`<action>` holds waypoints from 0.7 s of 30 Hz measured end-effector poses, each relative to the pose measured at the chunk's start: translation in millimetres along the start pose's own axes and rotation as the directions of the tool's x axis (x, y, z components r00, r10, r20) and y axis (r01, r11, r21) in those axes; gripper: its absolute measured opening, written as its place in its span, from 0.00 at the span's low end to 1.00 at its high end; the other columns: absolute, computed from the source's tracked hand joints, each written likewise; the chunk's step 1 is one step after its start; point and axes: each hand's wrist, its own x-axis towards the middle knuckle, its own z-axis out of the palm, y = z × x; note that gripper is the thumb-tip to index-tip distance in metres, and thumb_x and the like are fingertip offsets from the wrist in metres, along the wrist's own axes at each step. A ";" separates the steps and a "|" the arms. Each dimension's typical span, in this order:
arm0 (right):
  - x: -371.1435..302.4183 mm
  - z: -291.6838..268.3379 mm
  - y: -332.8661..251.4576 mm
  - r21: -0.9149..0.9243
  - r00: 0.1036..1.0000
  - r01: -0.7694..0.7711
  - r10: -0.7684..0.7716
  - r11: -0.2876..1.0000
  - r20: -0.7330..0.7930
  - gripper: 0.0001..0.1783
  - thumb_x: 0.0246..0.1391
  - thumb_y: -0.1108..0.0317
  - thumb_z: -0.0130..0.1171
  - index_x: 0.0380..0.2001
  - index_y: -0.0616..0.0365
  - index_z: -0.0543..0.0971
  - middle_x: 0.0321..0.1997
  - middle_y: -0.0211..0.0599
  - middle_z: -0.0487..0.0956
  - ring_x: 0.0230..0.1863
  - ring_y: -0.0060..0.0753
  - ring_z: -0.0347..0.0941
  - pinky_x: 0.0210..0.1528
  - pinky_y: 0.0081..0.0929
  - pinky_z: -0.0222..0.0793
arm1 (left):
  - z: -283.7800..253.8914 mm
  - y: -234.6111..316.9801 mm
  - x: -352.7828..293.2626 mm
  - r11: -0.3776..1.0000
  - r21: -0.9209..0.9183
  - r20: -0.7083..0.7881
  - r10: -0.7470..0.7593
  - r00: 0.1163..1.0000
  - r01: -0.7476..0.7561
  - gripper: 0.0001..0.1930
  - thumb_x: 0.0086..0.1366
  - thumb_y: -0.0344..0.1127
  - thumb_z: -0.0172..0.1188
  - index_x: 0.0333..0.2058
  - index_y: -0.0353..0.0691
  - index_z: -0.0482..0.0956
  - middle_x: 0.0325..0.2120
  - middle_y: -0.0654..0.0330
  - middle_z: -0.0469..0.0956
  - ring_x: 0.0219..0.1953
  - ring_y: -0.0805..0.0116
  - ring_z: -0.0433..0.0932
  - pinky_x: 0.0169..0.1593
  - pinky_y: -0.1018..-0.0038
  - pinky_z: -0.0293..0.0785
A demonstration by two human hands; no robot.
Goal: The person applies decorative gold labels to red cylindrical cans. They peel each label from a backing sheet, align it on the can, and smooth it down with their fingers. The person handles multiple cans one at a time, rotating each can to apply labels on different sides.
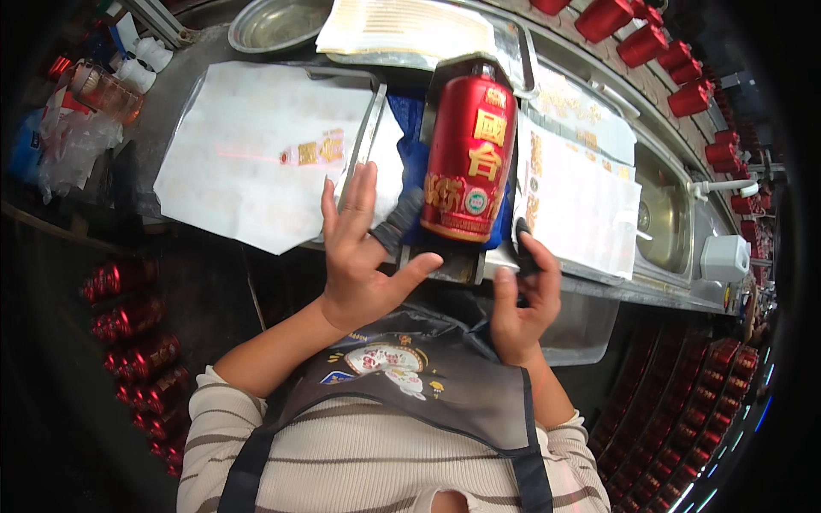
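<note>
Red bottle (466,162) blocked mid-counter (175,120), base toward the person. Room in front of that base, between left grip (355,244) and right grip (526,295), though the left thumb jutted into it. Left side: raised metal tray rim (375,115) stood between bottle and decal sheet (227,162); over the flat sheet, passage was free. Right side tight low down, paper stack (586,214) just beside the bottle, open above it. Far side: another paper stack (406,30) near the neck, metal basin (243,41) left of it. Far right, faucet (727,186) projected toward the sink (687,227), white plastic container (725,258) nearby.
</note>
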 end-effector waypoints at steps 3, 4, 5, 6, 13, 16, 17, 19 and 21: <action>23.6 -12.7 7.9 0.158 0.996 -0.063 0.072 0.986 -0.054 0.19 0.59 0.77 0.58 0.54 0.68 0.73 0.47 0.37 0.79 0.30 0.15 0.74 0.35 0.13 0.70 | -8.2 -2.9 59.3 0.914 -0.390 -0.227 -0.214 0.950 0.112 0.21 0.63 0.48 0.66 0.41 0.32 0.84 0.45 0.43 0.80 0.47 0.49 0.79 0.55 0.55 0.67; 33.3 -13.7 10.7 0.137 0.998 -0.052 0.056 0.989 -0.028 0.20 0.59 0.78 0.58 0.54 0.67 0.72 0.47 0.37 0.79 0.32 0.16 0.74 0.35 0.14 0.70 | -7.8 -1.3 81.7 0.765 -0.611 -0.170 -0.379 0.909 0.205 0.20 0.65 0.47 0.64 0.40 0.32 0.84 0.36 0.48 0.84 0.38 0.53 0.83 0.46 0.60 0.76; 41.7 -11.8 11.4 0.128 0.998 -0.055 0.052 0.990 0.030 0.25 0.55 0.76 0.64 0.56 0.65 0.72 0.47 0.37 0.78 0.38 0.18 0.75 0.35 0.18 0.70 | 2.0 -5.9 106.0 0.740 -0.655 -0.191 -0.356 0.915 0.151 0.19 0.66 0.48 0.63 0.36 0.32 0.84 0.29 0.51 0.83 0.31 0.57 0.82 0.38 0.63 0.75; 49.5 -10.8 5.6 -0.014 0.993 -0.048 0.049 0.999 0.103 0.37 0.49 0.70 0.70 0.62 0.62 0.67 0.51 0.41 0.76 0.42 0.25 0.75 0.36 0.21 0.71 | 11.7 -11.0 130.5 0.716 -0.691 -0.222 -0.337 0.915 0.096 0.20 0.67 0.48 0.62 0.33 0.33 0.83 0.23 0.53 0.82 0.25 0.60 0.80 0.31 0.66 0.75; 70.2 39.2 10.5 -0.009 0.921 0.178 -0.164 0.984 0.354 0.60 0.42 0.70 0.77 0.73 0.59 0.50 0.68 0.48 0.66 0.61 0.41 0.71 0.62 0.37 0.70 | 111.6 -62.6 175.3 0.974 -0.181 0.107 -0.122 0.987 0.140 0.14 0.70 0.44 0.49 0.41 0.39 0.75 0.37 0.41 0.76 0.40 0.40 0.78 0.44 0.55 0.75; 55.7 22.8 19.9 0.102 0.961 -0.025 -0.004 0.994 0.277 0.61 0.39 0.81 0.74 0.74 0.58 0.49 0.67 0.45 0.63 0.62 0.41 0.70 0.58 0.33 0.75 | 105.1 -27.0 186.3 0.739 -0.500 0.269 -0.363 0.892 0.451 0.23 0.70 0.49 0.47 0.44 0.29 0.71 0.43 0.29 0.76 0.49 0.32 0.76 0.54 0.52 0.71; 47.8 22.4 16.2 0.120 0.956 -0.043 0.005 0.992 0.295 0.61 0.39 0.78 0.75 0.74 0.57 0.50 0.69 0.43 0.63 0.63 0.39 0.68 0.57 0.31 0.75 | 100.7 -28.1 178.3 0.727 -0.537 0.228 -0.362 0.904 0.427 0.27 0.69 0.51 0.49 0.45 0.25 0.70 0.42 0.29 0.77 0.49 0.31 0.75 0.55 0.53 0.71; 37.2 18.2 1.1 0.157 0.924 -0.042 -0.022 0.987 0.382 0.61 0.39 0.75 0.77 0.74 0.57 0.51 0.70 0.41 0.62 0.64 0.36 0.67 0.55 0.30 0.75 | 70.0 -37.5 164.5 0.728 -0.522 0.218 -0.390 0.894 0.445 0.25 0.67 0.51 0.54 0.42 0.27 0.75 0.39 0.36 0.80 0.46 0.39 0.79 0.51 0.58 0.74; 26.4 13.1 -7.0 0.255 0.865 0.021 -0.145 0.967 0.480 0.63 0.38 0.74 0.78 0.74 0.57 0.50 0.71 0.42 0.61 0.63 0.36 0.69 0.55 0.29 0.75 | 4.1 -41.4 128.8 0.726 -0.571 0.201 -0.329 0.923 0.383 0.21 0.62 0.48 0.63 0.37 0.30 0.79 0.33 0.45 0.83 0.39 0.55 0.82 0.45 0.66 0.76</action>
